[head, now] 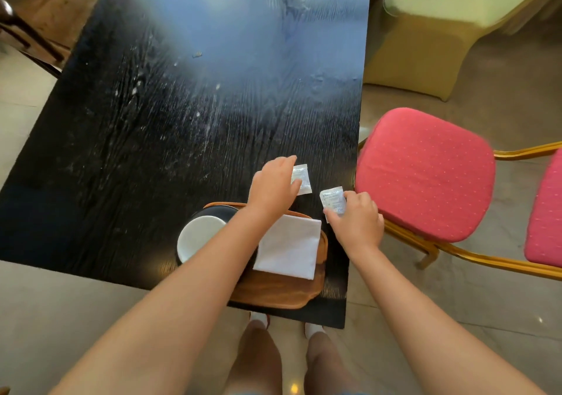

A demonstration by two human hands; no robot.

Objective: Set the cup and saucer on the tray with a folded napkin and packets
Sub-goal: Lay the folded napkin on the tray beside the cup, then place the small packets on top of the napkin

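A wooden tray (273, 294) lies at the near edge of the black table (152, 151). On it stands a white cup (197, 236) on a dark saucer (219, 210), partly hidden by my left forearm. A folded white napkin (289, 245) lies on the tray's right side. Beyond the tray, my left hand (273, 188) reaches over one small white packet (302, 178), its fingers touching it. My right hand (355, 221) pinches a second packet (333, 201) between thumb and fingers, just right of the napkin.
A red cushioned chair (425, 172) with a gold frame stands right of the table. A second red chair (547, 212) and a yellow covered chair (425, 45) stand further right. My legs show below the table edge.
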